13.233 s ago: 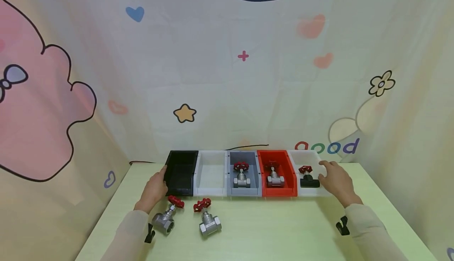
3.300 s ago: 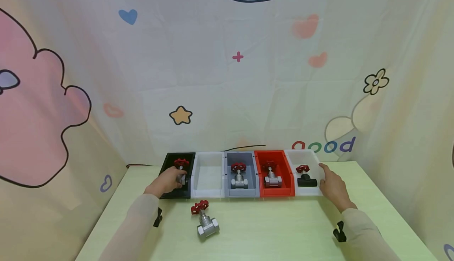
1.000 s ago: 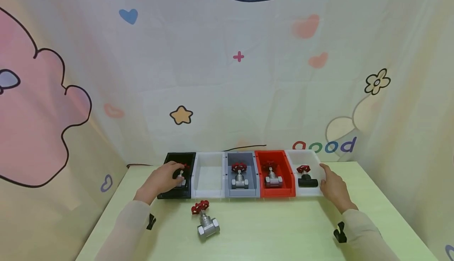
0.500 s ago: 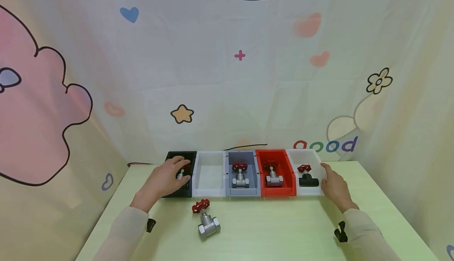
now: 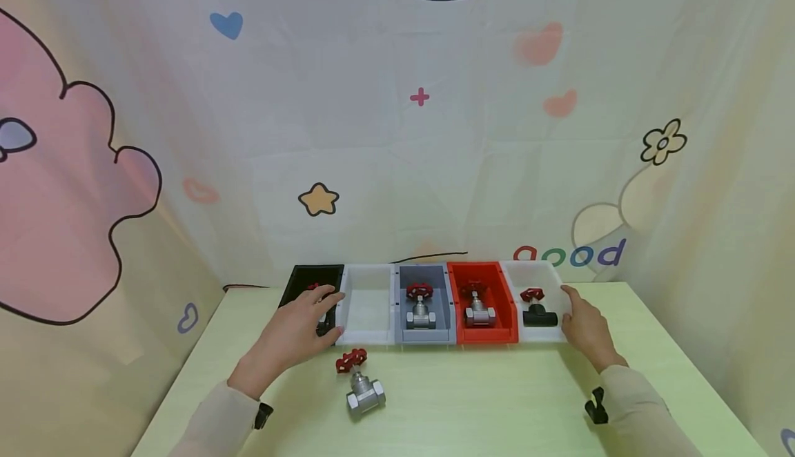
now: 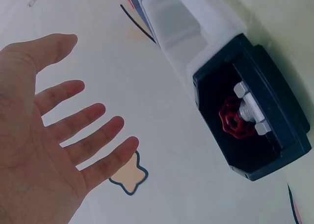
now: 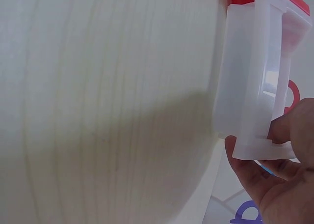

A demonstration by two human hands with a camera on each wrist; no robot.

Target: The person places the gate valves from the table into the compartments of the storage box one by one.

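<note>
My left hand (image 5: 288, 333) is spread in front of the black bin (image 5: 299, 277), fingers apart and holding nothing. The left wrist view shows a valve (image 6: 247, 110) with a red handwheel and silver body lying inside that bin, apart from the hand. On the table, near my left hand, lies another silver globe-type valve (image 5: 365, 396) with a red handwheel. At the row's right end, my right hand (image 5: 586, 329) grips the side wall of the white bin (image 7: 262, 71), thumb inside and fingers outside. That bin holds a black-bodied valve (image 5: 539, 316) with a red handwheel.
Between the end bins stand a second white bin (image 5: 369, 305) with nothing visible inside, a grey-blue bin (image 5: 427, 337) and a red bin (image 5: 487, 336). A silver valve (image 5: 421, 319) sits in the grey-blue one, another valve (image 5: 479, 313) in the red. A printed curtain (image 5: 397, 132) hangs behind.
One of two valves on the table went into the black bin in my left hand. The left hand then let go, opened and drew back toward me. The right hand keeps its grip.
</note>
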